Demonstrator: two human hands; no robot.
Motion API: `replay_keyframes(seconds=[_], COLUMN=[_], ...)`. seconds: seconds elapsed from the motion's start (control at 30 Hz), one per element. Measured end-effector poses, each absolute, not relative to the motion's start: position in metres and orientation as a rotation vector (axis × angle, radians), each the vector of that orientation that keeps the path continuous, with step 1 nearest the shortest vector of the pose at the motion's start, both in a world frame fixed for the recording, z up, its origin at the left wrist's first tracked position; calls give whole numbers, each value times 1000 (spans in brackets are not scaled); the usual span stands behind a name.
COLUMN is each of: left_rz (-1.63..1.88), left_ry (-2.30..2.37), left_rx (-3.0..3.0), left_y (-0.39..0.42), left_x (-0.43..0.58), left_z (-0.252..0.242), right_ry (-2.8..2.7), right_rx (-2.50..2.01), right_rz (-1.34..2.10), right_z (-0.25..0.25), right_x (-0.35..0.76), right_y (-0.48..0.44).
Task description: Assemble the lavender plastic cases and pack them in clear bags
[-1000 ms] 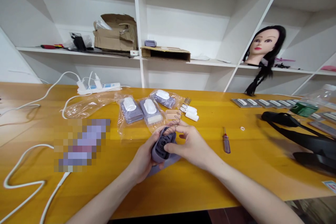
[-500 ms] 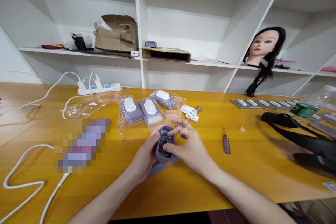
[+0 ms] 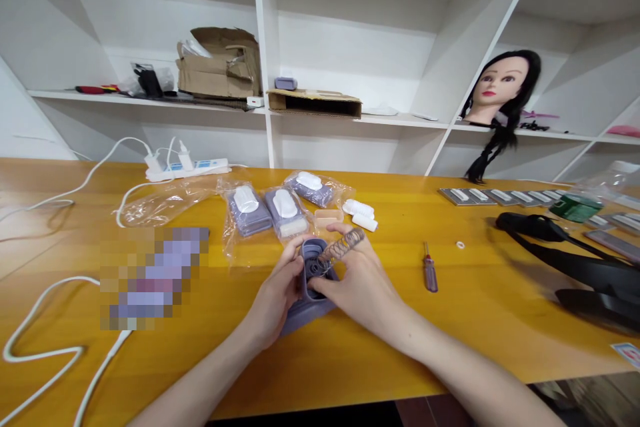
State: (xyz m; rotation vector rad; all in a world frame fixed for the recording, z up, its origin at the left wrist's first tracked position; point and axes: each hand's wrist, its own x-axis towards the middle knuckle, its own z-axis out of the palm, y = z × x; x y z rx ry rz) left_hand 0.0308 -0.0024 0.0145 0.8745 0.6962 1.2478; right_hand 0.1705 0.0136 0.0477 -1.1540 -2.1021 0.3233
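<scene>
The left hand (image 3: 273, 297) wraps firmly around a lilac-grey moulded housing (image 3: 305, 312), just in front of the clear plastic pouches (image 3: 247, 210). The right hand (image 3: 357, 287) is half closed over the housing's opening, with a slim coil spring (image 3: 343, 245) lying across its fingers and one end at the opening; whether they pinch the spring is hard to tell. The housing looks light and slightly flexible, best held by its outer wall. The spring looks apt to slip.
</scene>
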Motion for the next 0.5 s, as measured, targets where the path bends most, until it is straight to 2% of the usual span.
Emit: replay_keyframes(seconds=[0.27,0.5], left_rz=[1240,1180], left_ry=[704,639], left_rx=[844,828], left_y=[-3,0], left_x=[31,29], left_z=[17,13], right_ry=[-2171,-2185], right_rx=[-1279,-1263], right_rz=[250,385], right_z=[53,58], right_x=[167,169], right_y=[15,20])
